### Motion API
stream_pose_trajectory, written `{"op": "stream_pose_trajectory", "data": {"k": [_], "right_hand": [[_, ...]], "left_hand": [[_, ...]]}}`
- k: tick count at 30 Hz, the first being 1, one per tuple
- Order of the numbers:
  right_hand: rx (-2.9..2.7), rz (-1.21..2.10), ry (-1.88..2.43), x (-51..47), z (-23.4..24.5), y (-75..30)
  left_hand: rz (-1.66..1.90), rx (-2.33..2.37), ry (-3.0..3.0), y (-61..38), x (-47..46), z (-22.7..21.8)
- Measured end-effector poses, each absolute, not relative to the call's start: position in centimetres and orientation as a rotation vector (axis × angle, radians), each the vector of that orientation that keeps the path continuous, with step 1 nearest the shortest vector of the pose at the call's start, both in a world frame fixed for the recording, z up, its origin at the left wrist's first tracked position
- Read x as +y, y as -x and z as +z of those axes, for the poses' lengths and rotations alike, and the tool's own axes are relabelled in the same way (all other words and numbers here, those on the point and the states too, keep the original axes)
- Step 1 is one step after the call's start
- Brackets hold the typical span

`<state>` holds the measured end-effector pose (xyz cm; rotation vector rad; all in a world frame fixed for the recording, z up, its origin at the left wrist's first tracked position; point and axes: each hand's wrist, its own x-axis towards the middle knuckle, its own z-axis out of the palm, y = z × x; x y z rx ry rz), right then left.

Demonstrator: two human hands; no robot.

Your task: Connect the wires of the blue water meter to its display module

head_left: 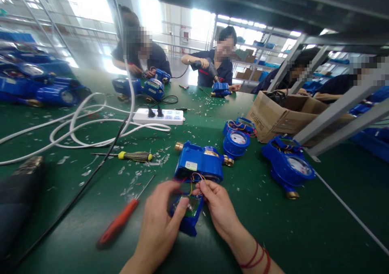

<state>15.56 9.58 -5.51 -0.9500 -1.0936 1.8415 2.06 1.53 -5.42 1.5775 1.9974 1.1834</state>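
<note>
My left hand (159, 221) grips a small blue housing with a green circuit board (189, 209), thumb pressed on the board. My right hand (217, 207) pinches the coloured wires (194, 179) that run from that board into a blue water meter body (199, 164) with brass fittings, lying on the green table (273, 233) just beyond my fingers. Both hands are closed.
A red-handled screwdriver (120, 221) lies left of my hands, a yellow-black one (133, 156) farther back. More blue meters (288, 164) sit to the right near a cardboard box (282, 116). White cables and a power strip (159, 116) cross the table. Several people work opposite.
</note>
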Motion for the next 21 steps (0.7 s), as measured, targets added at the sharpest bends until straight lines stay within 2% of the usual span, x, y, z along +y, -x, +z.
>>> {"op": "stream_pose_trajectory", "data": {"k": [6, 21], "right_hand": [[-0.983, 1.934, 0.946, 9.57, -5.56, -15.85], [-0.916, 2.045, 0.796, 9.68, -4.82, -16.25]], "left_hand": [[1.169, 1.885, -1.19, -2.04, 1.71, -5.21], [1.06, 1.897, -1.508, -2.08, 1.82, -5.02]]}}
